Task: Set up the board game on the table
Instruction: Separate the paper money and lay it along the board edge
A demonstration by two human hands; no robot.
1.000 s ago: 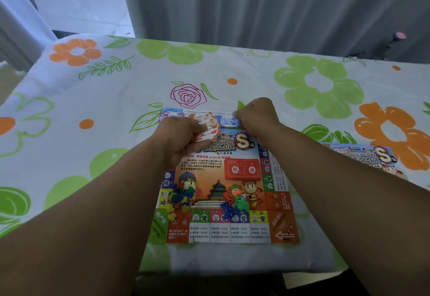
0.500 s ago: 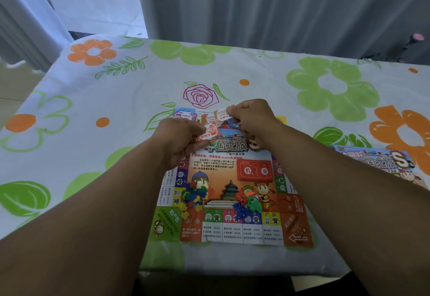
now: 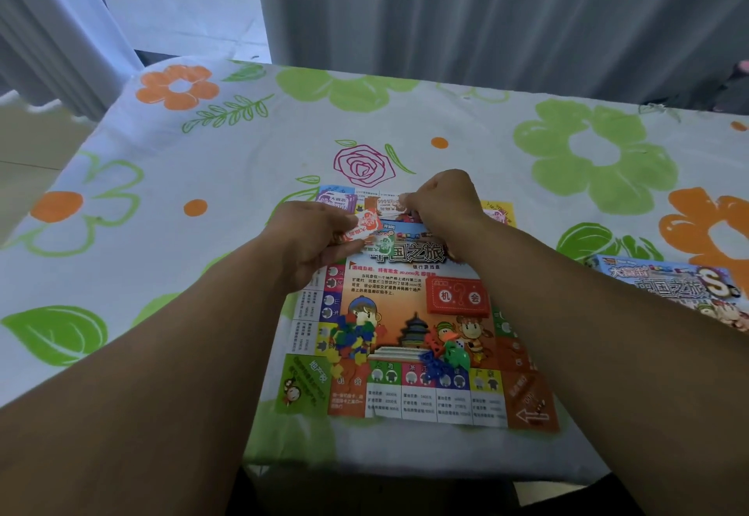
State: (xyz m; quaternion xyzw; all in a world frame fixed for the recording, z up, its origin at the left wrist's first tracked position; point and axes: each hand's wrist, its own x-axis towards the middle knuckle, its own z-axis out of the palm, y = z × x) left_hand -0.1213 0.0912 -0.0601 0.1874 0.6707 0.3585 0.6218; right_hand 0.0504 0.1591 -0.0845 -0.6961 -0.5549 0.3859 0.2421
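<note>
A colourful paper game board [image 3: 409,312] lies flat near the table's front edge. My left hand [image 3: 312,246] holds a small stack of play-money notes [image 3: 364,229] over the board's far left part. My right hand [image 3: 439,201] pinches one orange note [image 3: 387,204] at the board's far edge. A red card deck [image 3: 456,297] rests on the board's middle right. A pile of small coloured plastic pieces [image 3: 352,339] sits at the left centre, and more pieces with a die [image 3: 446,353] at the lower middle.
The game box lid [image 3: 673,288] lies at the right edge of the flower-print tablecloth [image 3: 202,158]. Grey curtains hang behind the table. The table's left edge drops off to the floor.
My right hand has drawn an orange note away from the stack in my left hand toward the board's far edge. The camera view has shifted a little leftward.
</note>
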